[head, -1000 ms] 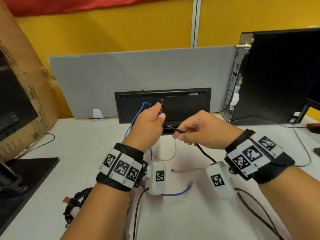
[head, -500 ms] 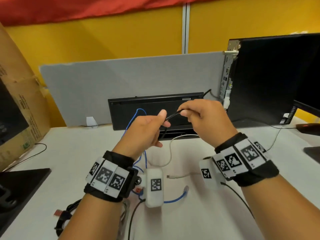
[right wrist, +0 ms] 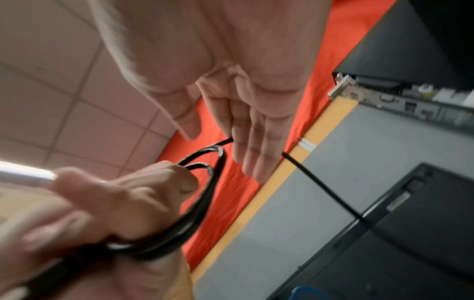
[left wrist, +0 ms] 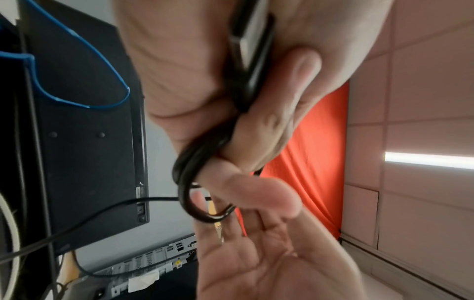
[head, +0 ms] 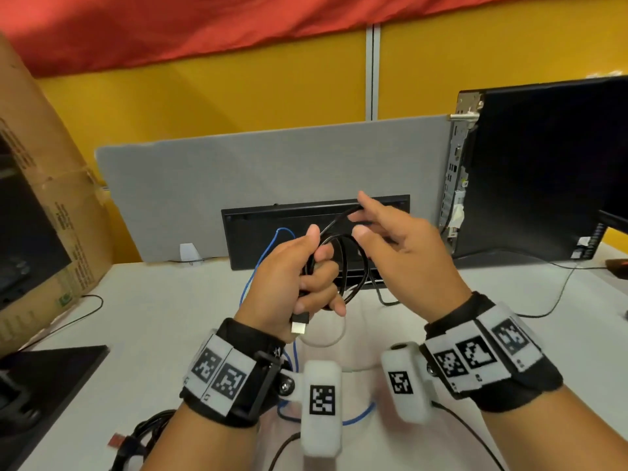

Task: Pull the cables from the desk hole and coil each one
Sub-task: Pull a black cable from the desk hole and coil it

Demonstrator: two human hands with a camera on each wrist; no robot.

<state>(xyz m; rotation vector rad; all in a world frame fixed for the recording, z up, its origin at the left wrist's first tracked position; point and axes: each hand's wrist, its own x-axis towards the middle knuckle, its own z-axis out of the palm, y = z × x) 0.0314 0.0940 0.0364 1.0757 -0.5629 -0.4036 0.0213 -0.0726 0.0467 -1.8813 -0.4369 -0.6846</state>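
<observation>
left hand [head: 299, 270] gripping black cable [head: 353, 266] coil | right hand [head: 397, 243] fingers spread, touching the strand | free length running toward 2 o'clock, right hand nearer

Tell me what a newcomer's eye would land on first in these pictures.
First, the two hands raised mid-frame above the white desk: the left hand grips a coiled black cable, its silver plug hanging below the fist, while the right hand guides the loose strand with straight fingers. Next, the bright blue cable arcing behind the left hand, before the black keyboard propped against the grey divider.
</observation>
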